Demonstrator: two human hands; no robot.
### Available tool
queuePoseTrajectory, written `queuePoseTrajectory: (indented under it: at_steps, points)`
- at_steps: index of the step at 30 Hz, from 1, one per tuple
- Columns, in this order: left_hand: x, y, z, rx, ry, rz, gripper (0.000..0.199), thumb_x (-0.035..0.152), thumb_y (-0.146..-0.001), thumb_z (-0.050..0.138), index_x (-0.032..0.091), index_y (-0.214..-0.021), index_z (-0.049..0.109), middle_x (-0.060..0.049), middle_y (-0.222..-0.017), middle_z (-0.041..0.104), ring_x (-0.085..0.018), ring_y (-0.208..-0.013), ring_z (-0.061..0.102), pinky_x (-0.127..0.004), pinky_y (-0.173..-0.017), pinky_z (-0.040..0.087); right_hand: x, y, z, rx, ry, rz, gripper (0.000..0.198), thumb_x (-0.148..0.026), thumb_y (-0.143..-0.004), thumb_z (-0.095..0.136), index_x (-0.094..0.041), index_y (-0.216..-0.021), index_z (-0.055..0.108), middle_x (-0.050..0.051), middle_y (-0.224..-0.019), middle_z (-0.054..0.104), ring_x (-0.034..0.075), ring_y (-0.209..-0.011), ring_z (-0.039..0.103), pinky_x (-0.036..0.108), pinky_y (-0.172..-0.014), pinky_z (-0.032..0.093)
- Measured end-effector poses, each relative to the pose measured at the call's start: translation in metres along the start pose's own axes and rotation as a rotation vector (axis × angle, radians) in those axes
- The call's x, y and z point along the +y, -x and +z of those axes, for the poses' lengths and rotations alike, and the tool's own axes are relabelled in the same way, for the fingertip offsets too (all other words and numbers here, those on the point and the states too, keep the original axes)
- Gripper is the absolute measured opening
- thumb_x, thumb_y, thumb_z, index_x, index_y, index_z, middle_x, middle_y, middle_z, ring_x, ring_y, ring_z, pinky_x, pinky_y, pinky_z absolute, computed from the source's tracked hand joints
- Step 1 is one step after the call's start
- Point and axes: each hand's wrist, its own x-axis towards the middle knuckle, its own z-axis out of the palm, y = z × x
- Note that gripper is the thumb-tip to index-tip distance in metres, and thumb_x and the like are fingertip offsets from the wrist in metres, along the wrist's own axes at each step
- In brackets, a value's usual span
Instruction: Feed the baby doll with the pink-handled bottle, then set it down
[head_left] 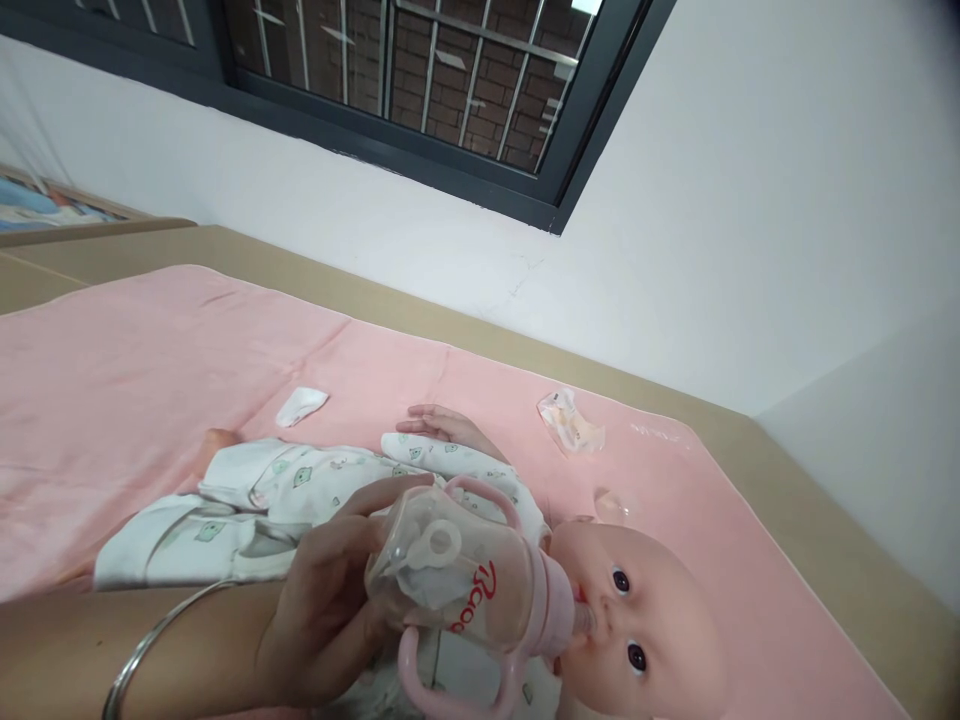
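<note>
Head view cuts off the doll's (630,620) lower face and the forearm at the frame edge; only one hand shows, and which hand it is I cannot tell. That hand (330,600) grips the pink-handled feeding bottle (465,590), whose teat touches the doll's mouth on the pink blanket (112,380).

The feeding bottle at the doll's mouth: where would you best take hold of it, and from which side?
Grip the feeding bottle around its clear barrel, coming from the base end, away from the doll. The teat end is at the doll's mouth, and the pink loop handles stick out on two sides, so the wide round base is the free part. The one hand in view already wraps it there; which hand it is I cannot tell.
</note>
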Motion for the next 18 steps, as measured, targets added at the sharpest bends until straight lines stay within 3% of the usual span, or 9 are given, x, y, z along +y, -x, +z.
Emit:
queuePoseTrajectory:
  at_steps: [2,4,7,11,14,18]
  points:
    - [-0.001,-0.001,0.005,0.017,0.000,-0.023,0.069,0.008,-0.078,0.077,0.031,-0.140,0.059,-0.010,-0.139,0.070,-0.037,-0.122,0.070,-0.047,-0.097,0.067,0.007,0.001,-0.001,0.362,-0.171,-0.126,0.034,-0.056,-0.046,0.080,-0.034,-0.071,0.072,0.003,-0.078,0.065,0.030,-0.092,0.073,0.041,-0.065,0.059]
    - [0.000,-0.006,0.014,0.120,0.110,-0.065,0.059,0.021,-0.079,0.084,0.032,-0.133,0.062,-0.012,-0.137,0.071,-0.042,-0.125,0.068,-0.054,-0.096,0.066,0.003,0.004,-0.005,0.620,-0.292,-0.237,0.044,-0.061,-0.052,0.076,-0.037,-0.088,0.076,0.004,-0.090,0.069,0.028,-0.100,0.072,0.040,-0.072,0.061]
    - [0.001,-0.017,0.027,0.182,0.217,-0.125,0.061,0.042,-0.075,0.090,0.032,-0.129,0.063,-0.013,-0.136,0.070,-0.048,-0.132,0.062,-0.060,-0.099,0.063,-0.014,0.011,-0.013,0.674,-0.310,-0.228,0.047,-0.061,-0.051,0.080,-0.038,-0.092,0.075,0.004,-0.088,0.068,0.030,-0.100,0.072,0.041,-0.069,0.060]
    - [0.003,-0.024,0.033,0.169,0.237,-0.133,0.065,0.048,-0.074,0.089,0.032,-0.130,0.062,-0.013,-0.136,0.070,-0.048,-0.132,0.062,-0.060,-0.099,0.063,-0.044,0.011,-0.012,0.680,-0.309,-0.263,0.042,-0.067,-0.064,0.069,-0.032,-0.086,0.075,0.002,-0.080,0.065,0.029,-0.102,0.073,0.040,-0.068,0.058]
    - [0.003,-0.018,0.022,0.149,0.195,-0.095,0.060,0.039,-0.078,0.087,0.033,-0.132,0.061,-0.012,-0.134,0.071,-0.045,-0.126,0.066,-0.057,-0.098,0.064,-0.056,0.001,-0.005,0.788,-0.303,-0.356,0.057,-0.071,-0.074,0.051,-0.026,-0.099,0.077,0.003,-0.087,0.068,0.024,-0.109,0.070,0.040,-0.079,0.057]
    - [0.000,-0.003,0.000,0.002,-0.010,-0.005,0.069,0.009,-0.078,0.077,0.031,-0.140,0.058,-0.009,-0.137,0.071,-0.037,-0.120,0.072,-0.046,-0.095,0.067,-0.054,-0.006,0.001,0.884,-0.296,-0.360,0.066,-0.069,-0.072,0.052,-0.023,-0.113,0.075,0.006,-0.094,0.073,0.023,-0.113,0.066,0.041,-0.089,0.056]
